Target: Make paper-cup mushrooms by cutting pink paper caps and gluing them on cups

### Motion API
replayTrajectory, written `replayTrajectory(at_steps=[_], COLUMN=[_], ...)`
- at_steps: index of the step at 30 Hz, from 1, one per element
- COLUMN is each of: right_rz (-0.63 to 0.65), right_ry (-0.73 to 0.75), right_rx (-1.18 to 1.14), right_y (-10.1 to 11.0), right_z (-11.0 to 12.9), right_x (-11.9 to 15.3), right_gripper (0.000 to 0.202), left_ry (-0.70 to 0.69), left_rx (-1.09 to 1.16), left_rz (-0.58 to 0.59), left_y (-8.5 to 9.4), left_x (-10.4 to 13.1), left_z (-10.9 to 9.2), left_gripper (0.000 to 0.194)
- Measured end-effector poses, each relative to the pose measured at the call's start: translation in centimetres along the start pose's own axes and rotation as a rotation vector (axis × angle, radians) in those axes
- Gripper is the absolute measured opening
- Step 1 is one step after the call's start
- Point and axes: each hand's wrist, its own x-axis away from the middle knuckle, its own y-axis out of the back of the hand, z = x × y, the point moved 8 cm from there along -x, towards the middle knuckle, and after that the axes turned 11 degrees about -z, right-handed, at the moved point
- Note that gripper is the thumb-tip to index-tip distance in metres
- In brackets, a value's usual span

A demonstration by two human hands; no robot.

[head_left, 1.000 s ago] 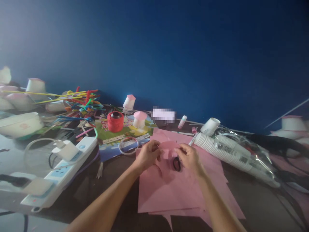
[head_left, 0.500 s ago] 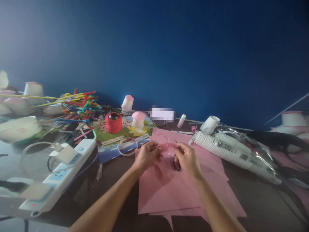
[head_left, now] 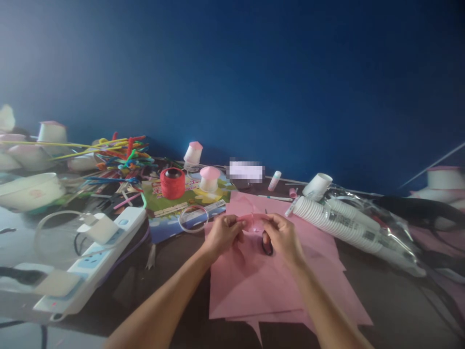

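Above the stacked pink paper sheets point(head_left: 250, 291), both hands pinch a small piece of pink paper point(head_left: 253, 222) between them. My left hand point(head_left: 222, 236) has its thumb and fingers closed on the left end. At the other end, my right hand point(head_left: 285, 238) grips the paper with closed fingers. A black loop, apparently the handle of scissors point(head_left: 268, 247), hangs under the right fingers, and a thin dark tip shows above them. Most of the scissors is hidden by that hand.
Left are a power strip point(head_left: 90, 261), red string spool point(head_left: 172, 184), tape roll point(head_left: 180, 220) and pipe cleaners point(head_left: 127, 155). A pink-roofed paper cup point(head_left: 209, 180) stands on a colourful packet point(head_left: 160, 232). Glue stick point(head_left: 275, 181), pen point(head_left: 274, 198) and stacked paper cups point(head_left: 337, 223) lie beyond and right.
Both hands keep their pinch on the pink paper, which looks slightly more arched. The whole view has shifted a little; nothing was let go.
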Motion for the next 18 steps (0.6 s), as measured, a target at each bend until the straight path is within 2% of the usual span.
replayTrajectory(at_steps=[7, 13, 18], right_rz=[0.000, -0.014, -0.022], right_ry=[-0.016, 0.168, 0.161], right_rx=[0.006, 0.137, 0.150], right_y=[0.0, 0.2, 0.3], right_z=[-0.1, 2.0, 2.3], right_x=[0.0, 0.0, 0.1], right_gripper=[0.027, 0.028, 0.031], left_ry=[0.029, 0.006, -0.010], left_rx=[-0.012, -0.012, 0.005], left_rz=[0.045, 0.027, 0.059], left_y=[-0.4, -0.2, -0.5], left_x=[0.2, 0.3, 0.3], left_z=[-0.2, -0.7, -0.9], left_gripper=[0.024, 0.020, 0.024])
